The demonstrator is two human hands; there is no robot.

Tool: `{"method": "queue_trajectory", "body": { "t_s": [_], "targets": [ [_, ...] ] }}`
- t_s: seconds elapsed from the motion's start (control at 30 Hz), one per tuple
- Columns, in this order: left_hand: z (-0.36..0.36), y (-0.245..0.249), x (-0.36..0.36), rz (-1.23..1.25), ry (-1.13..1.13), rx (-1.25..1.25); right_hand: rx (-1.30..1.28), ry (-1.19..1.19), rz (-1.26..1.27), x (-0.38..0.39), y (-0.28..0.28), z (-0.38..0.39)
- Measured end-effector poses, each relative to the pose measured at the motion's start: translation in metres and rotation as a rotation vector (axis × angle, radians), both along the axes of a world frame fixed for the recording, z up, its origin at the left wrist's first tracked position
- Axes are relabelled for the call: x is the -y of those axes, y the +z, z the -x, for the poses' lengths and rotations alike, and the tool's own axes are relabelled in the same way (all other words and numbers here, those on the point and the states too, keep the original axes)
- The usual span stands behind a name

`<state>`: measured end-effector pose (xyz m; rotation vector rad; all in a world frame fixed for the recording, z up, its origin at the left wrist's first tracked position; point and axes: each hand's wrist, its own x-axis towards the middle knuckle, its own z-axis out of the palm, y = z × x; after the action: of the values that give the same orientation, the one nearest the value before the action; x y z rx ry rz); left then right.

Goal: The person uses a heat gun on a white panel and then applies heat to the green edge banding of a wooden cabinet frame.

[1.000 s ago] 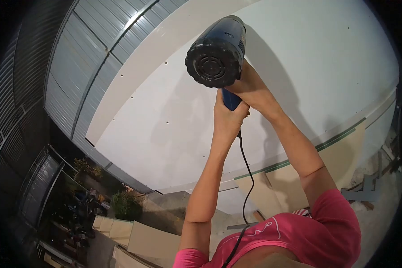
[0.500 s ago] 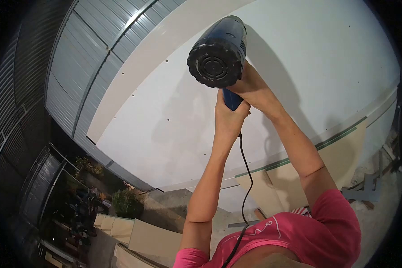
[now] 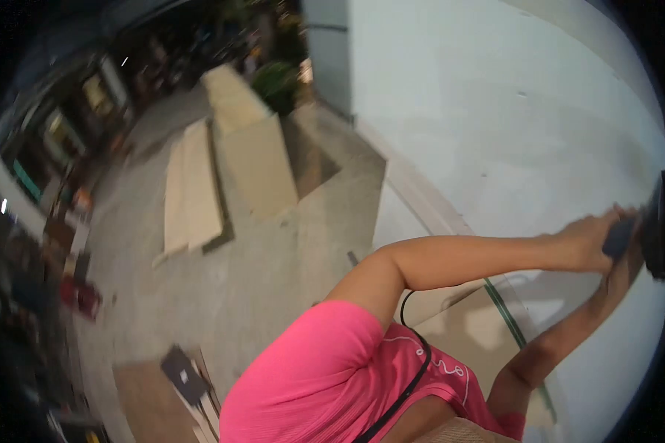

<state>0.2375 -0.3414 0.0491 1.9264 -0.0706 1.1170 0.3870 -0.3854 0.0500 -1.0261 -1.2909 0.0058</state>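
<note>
At the right edge of the head view is a pistol-shaped blue-and-black corded power tool (image 3: 661, 229), blurred and partly cut off. My left hand (image 3: 587, 240) is closed around its blue handle. My right hand (image 3: 630, 258) reaches up from below to the tool; its fingers are mostly hidden behind the tool and the left hand. Beside both hands rises a large white panel (image 3: 451, 111) with small dark spots on it. The black cord (image 3: 421, 347) hangs over my pink shirt. Whether the tool's front touches the panel is hidden.
Long beige boards (image 3: 192, 192) and a beige box-like stack (image 3: 258, 162) lie on the concrete floor (image 3: 288, 273). A brown sheet (image 3: 148, 399) with a dark flat object (image 3: 185, 375) is at lower left. A green-edged beige board (image 3: 451, 317) stands under the panel.
My view has swung left, so the panel, both arms and the tool now appear farther right. More of the floor shows. Both hands stay at the tool.
</note>
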Motion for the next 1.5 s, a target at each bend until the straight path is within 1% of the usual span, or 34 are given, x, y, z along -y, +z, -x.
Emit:
{"method": "queue_trajectory", "body": {
  "t_s": [0.07, 0.13, 0.2, 0.23, 0.27, 0.33, 0.4, 0.43, 0.47, 0.5, 0.53, 0.6, 0.67, 0.7, 0.73, 0.77, 0.8, 0.83, 0.87, 0.9, 0.93, 0.97, 1.0, 1.03, 1.07, 1.13, 1.2, 1.27, 1.3, 1.33, 1.37, 1.43, 1.5],
  "targets": [
    [0.019, -0.008, -0.006, 0.018, 0.051, -0.066, -0.228, 0.056, 0.013, -0.01, -0.004, 0.006],
    [0.043, -0.012, -0.006, 0.053, 0.08, -0.169, -0.22, 0.102, 0.019, -0.013, -0.009, 0.045],
    [0.061, -0.028, -0.013, 0.089, 0.153, -0.132, -0.26, 0.222, -0.027, -0.024, -0.026, 0.073],
    [0.071, -0.037, -0.018, 0.102, 0.201, -0.098, -0.134, 0.242, -0.013, -0.031, -0.033, 0.08],
    [0.082, -0.046, -0.022, 0.107, 0.212, -0.097, -0.135, 0.254, -0.007, -0.038, -0.042, 0.095],
    [0.111, -0.065, -0.029, 0.117, 0.28, -0.06, -0.235, 0.38, 0.027, -0.053, -0.062, 0.133],
    [0.143, -0.087, -0.033, 0.14, 0.342, -0.006, 0.106, 0.175, 0.046, -0.072, -0.086, 0.156],
    [0.159, -0.108, -0.038, 0.193, 0.353, -0.033, 0.106, 0.451, 0.058, -0.077, -0.093, 0.176],
    [0.177, -0.127, -0.042, 0.247, 0.363, -0.061, 0.103, 0.457, 0.067, -0.089, -0.111, 0.165],
    [0.199, -0.138, -0.038, 0.288, 0.419, -0.005, 0.048, 0.555, 0.158, -0.087, -0.12, 0.204],
    [0.223, -0.147, -0.032, 0.328, 0.475, 0.05, -0.009, 0.651, 0.249, -0.101, -0.126, 0.212],
    [0.27, -0.166, -0.032, 0.469, 0.51, -0.018, -0.125, 0.839, 0.424, -0.104, -0.155, 0.274],
    [0.322, -0.157, -0.016, 0.87, 0.554, -0.265, -0.245, 1.021, 0.597, -0.117, -0.18, 0.316],
    [0.346, -0.151, -0.011, 1.025, 0.538, -0.287, -0.303, 1.111, 0.685, -0.116, -0.195, 0.337],
    [0.368, -0.147, -0.01, 1.18, 0.52, -0.307, -0.362, 1.2, 0.772, -0.125, -0.199, 0.35],
    [0.389, -0.154, -0.01, 1.183, 0.522, -0.306, -0.176, 1.263, 0.746, -0.136, -0.2, 0.375],
    [0.409, -0.17, -0.009, 1.161, 0.638, -0.219, 0.011, 1.32, 0.716, -0.146, -0.185, 0.406],
    [0.427, -0.189, -0.01, 1.136, 0.754, -0.131, 0.011, 1.323, 0.72, -0.156, -0.182, 0.431],
    [0.444, -0.217, -0.012, 1.139, 0.756, -0.132, 0.199, 1.307, 0.814, -0.166, -0.179, 0.455],
    [0.461, -0.251, -0.015, 1.029, 0.835, -0.028, 0.39, 1.282, 0.905, -0.176, -0.177, 0.478],
    [0.475, -0.253, -0.02, 0.92, 0.909, 0.074, 0.388, 1.284, 0.914, -0.183, -0.177, 0.499],
    [0.498, -0.251, -0.02, 1.08, 0.86, -0.063, 0.349, 1.335, 0.926, -0.188, -0.181, 0.519],
    [0.513, -0.228, -0.022, 1.097, 0.858, -0.067, 0.307, 1.386, 0.938, -0.193, -0.187, 0.537],
    [0.526, -0.203, -0.026, 1.19, 0.911, -0.092, 0.19, 1.479, 0.959, -0.199, -0.194, 0.554],
    [0.54, -0.191, -0.034, 1.281, 0.965, -0.12, 0.179, 1.481, 0.968, -0.208, -0.199, 0.568],
    [0.577, -0.192, -0.056, 1.314, 0.94, -0.122, 0.133, 1.58, 1.027, -0.224, -0.213, 0.602],
    [0.593, -0.2, -0.065, 1.331, 0.909, -0.115, 0.112, 1.581, 1.017, -0.232, -0.23, 0.618],
    [0.602, -0.216, -0.074, 1.214, 0.927, 0.031, 0.103, 1.574, 1.002, -0.245, -0.24, 0.631],
    [0.607, -0.219, -0.081, 1.221, 0.916, 0.022, 0.094, 1.6, 1.018, -0.253, -0.243, 0.636],
    [0.612, -0.222, -0.091, 1.237, 0.959, 0.007, 0.088, 1.627, 1.031, -0.262, -0.245, 0.64],
    [0.616, -0.224, -0.102, 1.248, 1.003, -0.006, 0.083, 1.617, 1.031, -0.272, -0.243, 0.645],
    [0.629, -0.229, -0.128, 1.237, 1.008, -0.039, 0.091, 1.608, 1.022, -0.297, -0.237, 0.656],
    [0.644, -0.234, -0.161, 1.222, 1.025, -0.074, 0.031, 1.624, 1.017, -0.327, -0.249, 0.67]
  ]
}}
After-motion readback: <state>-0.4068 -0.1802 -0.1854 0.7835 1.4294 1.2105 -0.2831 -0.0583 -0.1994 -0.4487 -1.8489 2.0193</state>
